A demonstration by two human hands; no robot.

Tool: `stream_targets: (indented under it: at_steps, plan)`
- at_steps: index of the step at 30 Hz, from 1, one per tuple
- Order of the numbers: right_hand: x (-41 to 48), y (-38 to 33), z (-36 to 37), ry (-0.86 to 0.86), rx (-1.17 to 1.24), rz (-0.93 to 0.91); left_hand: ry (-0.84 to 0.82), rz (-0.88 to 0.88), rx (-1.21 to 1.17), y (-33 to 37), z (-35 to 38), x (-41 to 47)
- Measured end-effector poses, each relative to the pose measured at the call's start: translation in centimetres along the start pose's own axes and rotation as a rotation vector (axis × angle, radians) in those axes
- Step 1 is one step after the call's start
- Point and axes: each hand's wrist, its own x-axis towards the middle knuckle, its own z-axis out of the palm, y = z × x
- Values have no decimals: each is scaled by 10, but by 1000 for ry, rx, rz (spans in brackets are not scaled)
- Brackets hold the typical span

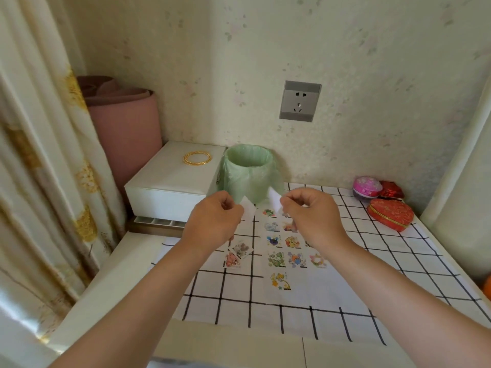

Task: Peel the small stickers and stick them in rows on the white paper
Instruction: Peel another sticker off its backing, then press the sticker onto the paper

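Observation:
A white paper (313,285) lies on the checked cloth (398,261) with several small cartoon stickers (276,258) stuck in rows. My left hand (215,221) pinches a small white piece (248,207) above the paper's far left corner. My right hand (310,211) pinches another small white piece (275,199) a short way to the right; which piece is sticker and which is backing I cannot tell. The two pieces are apart. A few loose stickers (237,252) lie on the cloth to the left of the paper, partly under my left wrist.
A small bin with a green liner (248,171) stands just behind my hands. A white box (172,179) with gold bangles (198,158) is at the back left, a pink roll (125,128) beyond it. A red heart box (390,215) and round pink case (366,187) sit back right.

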Motion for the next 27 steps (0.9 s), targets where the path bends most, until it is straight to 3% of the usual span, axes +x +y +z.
stream_targets:
  at_steps: [7,13,18,23,27]
  plan:
    - [86,-36,37,119,-286,-183,-11,-32,-62,-10,-29,9]
    - [126,-38,60,-10,-642,-225,-35,-38,-102,-13,-37,12]
    - [122,-33,60,-41,-607,-244,-44,-54,-117,-14,-32,15]
    - [74,-36,41,21,-486,-498,-101,-106,-209,-4,-23,10]
    - [13,-32,13,-90,-510,-678,-185,-150,-281,3,-12,2]
